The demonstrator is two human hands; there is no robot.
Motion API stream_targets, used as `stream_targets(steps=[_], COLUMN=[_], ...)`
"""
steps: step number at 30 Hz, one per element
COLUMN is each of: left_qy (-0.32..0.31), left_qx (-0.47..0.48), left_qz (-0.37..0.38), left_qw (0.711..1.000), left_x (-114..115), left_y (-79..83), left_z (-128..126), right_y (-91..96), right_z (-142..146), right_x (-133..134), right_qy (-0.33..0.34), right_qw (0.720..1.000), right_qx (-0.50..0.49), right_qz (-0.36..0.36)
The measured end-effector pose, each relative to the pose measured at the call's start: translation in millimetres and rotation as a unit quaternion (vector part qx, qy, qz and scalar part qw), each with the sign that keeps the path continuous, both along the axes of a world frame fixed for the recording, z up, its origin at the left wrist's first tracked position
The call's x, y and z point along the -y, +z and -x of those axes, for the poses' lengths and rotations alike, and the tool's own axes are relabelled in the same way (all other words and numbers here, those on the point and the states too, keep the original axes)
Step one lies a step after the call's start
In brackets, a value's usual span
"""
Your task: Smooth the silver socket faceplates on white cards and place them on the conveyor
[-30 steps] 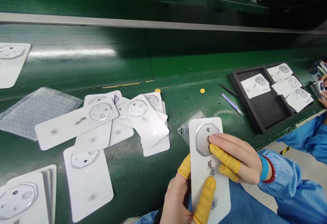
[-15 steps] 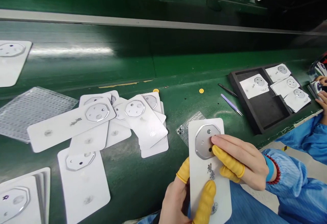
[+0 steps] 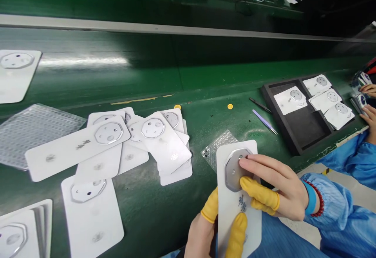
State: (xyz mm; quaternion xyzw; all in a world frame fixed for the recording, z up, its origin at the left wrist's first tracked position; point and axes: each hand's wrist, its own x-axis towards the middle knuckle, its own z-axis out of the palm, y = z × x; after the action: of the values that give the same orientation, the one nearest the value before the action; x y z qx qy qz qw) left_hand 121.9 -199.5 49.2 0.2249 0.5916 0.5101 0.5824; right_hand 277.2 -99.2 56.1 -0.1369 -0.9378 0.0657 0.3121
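Note:
I hold a white phone back cover [image 3: 236, 207] upright in front of me, over the near edge of the green bench. It has a silver octagonal camera plate near its top. My left hand [image 3: 211, 230], with yellow finger cots, grips its lower part, thumb on the front. My right hand [image 3: 272, 187] rests on the cover's right side. Its fingers, some in yellow cots, press on the camera plate. A small bubble-wrap piece [image 3: 216, 148] lies just behind the cover.
A heap of white covers [image 3: 129, 144] lies at centre left, with more at lower left [image 3: 91, 211] and a bubble-wrap sheet [image 3: 32, 128]. Tweezers [image 3: 264, 121] lie beside a black tray [image 3: 296, 128] holding covers. Another person's hands [image 3: 369, 109] and blue sleeve are at far right.
My right fingers have slid slightly up and left across the camera plate. The held cover has sunk a little in view, and the view has drifted slightly.

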Motion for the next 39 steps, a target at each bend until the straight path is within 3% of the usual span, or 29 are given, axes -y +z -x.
stream_targets(steps=[6,9,12,14,16,18,22,27,30,33,36,39], left_qy=[0.010,0.078,0.159,0.140,0.095,0.061,0.004,-0.040,-0.036,-0.014,0.044,0.089], left_qx=[0.021,-0.022,-0.128,-0.177,-0.187,-0.167,-0.097,0.012,0.046,0.062,0.059,0.059], left_qz=[0.020,0.026,0.005,0.035,0.063,0.062,0.034,-0.024,-0.025,-0.008,0.033,0.065], left_qw=[1.000,0.996,0.979,0.974,0.976,0.982,0.995,0.999,0.998,0.998,0.997,0.992], left_x=[-11,-17,-15,-11,-11,-15,-33,-52,-57,-56,-49,-45], left_y=[-3.2,-10.1,-27.3,-42.1,-55.8,-65.5,-70.6,-68.0,-65.9,-65.6,-71.9,-84.3], left_z=[1,19,49,67,76,72,42,10,4,5,9,7], right_y=[-19.0,-46.4,-85.8,-108.2,-118.8,-115.5,-86.1,-68.2,-69.9,-70.4,-70.1,-70.4], right_z=[0,-3,-5,-6,-7,-9,-8,1,6,8,10,14], right_x=[-5,-10,-16,-20,-24,-27,-27,-19,-18,-19,-22,-23], right_qy=[0.003,-0.087,-0.143,-0.128,-0.125,-0.126,-0.111,-0.067,-0.084,-0.054,-0.026,-0.047], right_qw=[0.993,0.978,0.973,0.973,0.973,0.978,0.976,0.979,0.977,0.980,0.984,0.989], right_qx=[-0.041,-0.068,0.033,0.114,0.125,0.075,-0.043,-0.038,-0.078,-0.089,-0.037,0.034], right_qz=[0.113,0.177,0.179,0.157,0.145,0.149,0.184,0.190,0.180,0.169,0.174,0.137])
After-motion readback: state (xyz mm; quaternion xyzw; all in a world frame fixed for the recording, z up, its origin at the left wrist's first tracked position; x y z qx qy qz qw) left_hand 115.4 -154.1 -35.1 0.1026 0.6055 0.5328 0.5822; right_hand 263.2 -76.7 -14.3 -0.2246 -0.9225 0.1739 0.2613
